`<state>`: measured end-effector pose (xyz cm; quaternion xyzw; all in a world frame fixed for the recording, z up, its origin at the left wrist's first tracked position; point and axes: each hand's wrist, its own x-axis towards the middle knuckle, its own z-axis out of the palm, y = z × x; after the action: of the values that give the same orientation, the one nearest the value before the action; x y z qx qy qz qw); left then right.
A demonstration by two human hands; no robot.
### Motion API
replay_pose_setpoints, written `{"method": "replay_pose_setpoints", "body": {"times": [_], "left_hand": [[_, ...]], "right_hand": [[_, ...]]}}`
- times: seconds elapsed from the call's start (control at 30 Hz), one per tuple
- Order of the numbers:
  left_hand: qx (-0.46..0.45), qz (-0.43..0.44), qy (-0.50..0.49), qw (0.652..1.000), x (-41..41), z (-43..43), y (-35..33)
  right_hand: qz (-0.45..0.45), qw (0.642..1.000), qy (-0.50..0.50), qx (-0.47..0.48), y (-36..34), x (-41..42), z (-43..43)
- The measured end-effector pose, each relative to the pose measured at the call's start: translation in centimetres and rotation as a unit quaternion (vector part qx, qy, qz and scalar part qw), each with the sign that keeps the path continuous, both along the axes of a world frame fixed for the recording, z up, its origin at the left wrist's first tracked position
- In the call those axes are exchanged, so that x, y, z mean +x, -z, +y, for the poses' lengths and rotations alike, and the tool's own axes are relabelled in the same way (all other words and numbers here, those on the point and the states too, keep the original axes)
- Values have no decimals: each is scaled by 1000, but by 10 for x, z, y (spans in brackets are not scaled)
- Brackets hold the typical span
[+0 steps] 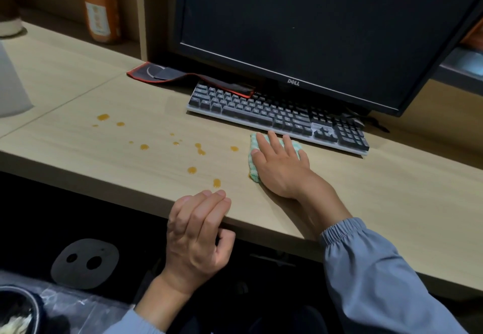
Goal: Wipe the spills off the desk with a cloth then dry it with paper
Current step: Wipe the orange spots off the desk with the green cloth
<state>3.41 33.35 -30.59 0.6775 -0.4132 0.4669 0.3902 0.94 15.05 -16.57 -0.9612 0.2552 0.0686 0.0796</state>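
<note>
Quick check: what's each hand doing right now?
Left hand: fingers curled over the desk edge, thumb beneath.
Right hand: open, pressing flat on the cloth.

One left hand [198, 231], one right hand [281, 167], one cloth [253, 143] under the right, one keyboard [261, 114], one monitor [313, 25], one desk [392, 190], about twelve drops [192, 170] beyond the left.

One head-worn wide-angle view looks forward and steeply down, close over the desk [104, 166], with the frame tilted. The right hand [281, 166] lies near centre, with the left hand [198, 231] just below-left of it. The monitor [313, 20] looms beyond the right hand.
</note>
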Motion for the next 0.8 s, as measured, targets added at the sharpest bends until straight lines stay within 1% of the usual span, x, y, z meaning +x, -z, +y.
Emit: {"method": "replay_pose_setpoints", "body": {"times": [0.23, 0.43, 0.63, 0.8], "left_hand": [[8, -7, 2, 1000, 2, 4, 0], [38, -3, 8, 999, 2, 12, -2], [63, 18, 16, 998, -2, 18, -2], [60, 23, 15, 998, -3, 17, 0]], "right_hand": [[-5, 1000, -14, 2, -1, -2, -2], [-9, 1000, -15, 7, -3, -9, 4], [-1, 1000, -23, 3, -1, -56, 34], [16, 1000, -12, -12, -3, -87, 55]]}}
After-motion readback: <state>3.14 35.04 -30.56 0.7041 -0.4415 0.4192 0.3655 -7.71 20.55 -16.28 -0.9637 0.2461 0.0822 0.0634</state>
